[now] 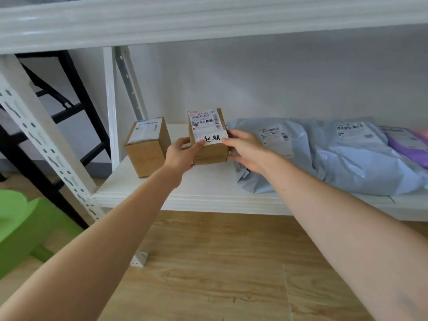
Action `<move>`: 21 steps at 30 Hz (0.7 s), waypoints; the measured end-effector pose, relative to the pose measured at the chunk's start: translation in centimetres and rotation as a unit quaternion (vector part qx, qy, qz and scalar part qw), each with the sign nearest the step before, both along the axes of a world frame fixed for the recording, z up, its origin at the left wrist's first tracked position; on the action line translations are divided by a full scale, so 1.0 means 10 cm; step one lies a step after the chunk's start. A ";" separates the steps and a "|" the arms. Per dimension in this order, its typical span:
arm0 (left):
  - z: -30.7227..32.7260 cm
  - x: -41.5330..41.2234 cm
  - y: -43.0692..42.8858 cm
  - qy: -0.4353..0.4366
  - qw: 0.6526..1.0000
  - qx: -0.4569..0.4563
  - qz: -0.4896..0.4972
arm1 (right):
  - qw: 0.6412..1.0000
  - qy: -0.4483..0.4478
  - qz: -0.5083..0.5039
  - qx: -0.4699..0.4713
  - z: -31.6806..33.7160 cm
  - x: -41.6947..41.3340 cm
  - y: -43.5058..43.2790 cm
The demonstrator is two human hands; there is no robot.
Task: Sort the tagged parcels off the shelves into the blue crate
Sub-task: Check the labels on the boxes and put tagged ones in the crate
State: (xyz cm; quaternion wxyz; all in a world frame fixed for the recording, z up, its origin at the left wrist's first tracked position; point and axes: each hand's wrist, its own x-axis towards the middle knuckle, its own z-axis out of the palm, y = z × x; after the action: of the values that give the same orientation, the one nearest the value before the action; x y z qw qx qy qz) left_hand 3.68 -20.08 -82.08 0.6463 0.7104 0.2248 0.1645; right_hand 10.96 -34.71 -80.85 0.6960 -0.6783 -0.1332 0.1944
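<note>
Both hands on tagged box (210, 154): left hand (181, 155) grips its left side, thumb on the white tag (212, 137); right hand (246, 149) clamps the right side. Box over lower shelf (185, 195), between plain box (147, 147) and grey bags (347, 158); resting or lifted, can't tell

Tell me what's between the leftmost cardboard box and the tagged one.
The left hand, gripping the left side of the tagged box, above bare shelf board; head view.
</note>
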 end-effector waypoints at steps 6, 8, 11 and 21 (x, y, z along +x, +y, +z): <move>0.05 -0.45 -0.13 -0.046 0.999 0.027 -0.007 | 0.999 -0.035 0.000 0.041 -0.05 -0.35 -0.13; 0.06 -0.57 -0.16 -0.047 0.998 0.049 -0.008 | 0.998 -0.032 0.000 0.052 -0.08 -0.47 -0.17; 0.10 -0.72 -0.17 -0.036 0.998 0.053 -0.019 | 0.998 -0.019 0.002 0.066 -0.05 -0.65 -0.26; 0.77 -1.21 -0.66 0.100 0.989 -0.003 -0.110 | 0.997 0.078 0.023 -0.005 0.59 -1.18 -1.03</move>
State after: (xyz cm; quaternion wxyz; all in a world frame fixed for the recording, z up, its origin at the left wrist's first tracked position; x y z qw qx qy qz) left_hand -8.43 -26.64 -74.43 0.6365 0.7421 0.2092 0.0196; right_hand -0.86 -45.02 -74.97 0.6965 -0.6609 -0.0930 0.2635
